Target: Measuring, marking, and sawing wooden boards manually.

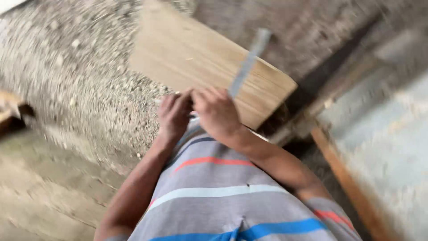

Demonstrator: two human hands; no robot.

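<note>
a: status of the 2 hands?
b: the left hand [174, 114] and right hand [217, 114] meet at the near edge of the wooden board [200, 62]. right fingers are curled around a grey metal ruler [247, 64] that runs toward 1 o'clock across the board. left fingers are bent; what they grip, i cannot tell, as the frame is blurred.
a: advice?
b: press the ruler flat and steady the board.
a: containers?
b: 0 visible; gravel floor [67, 67] at 10 o'clock.

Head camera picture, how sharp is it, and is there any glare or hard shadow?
Head view: motion blur smears everything, worst on the gravel ground; the wooden board and grey blade have soft edges; both hands are fairly readable; light is soft and even, without glare or hard shadows.
</note>
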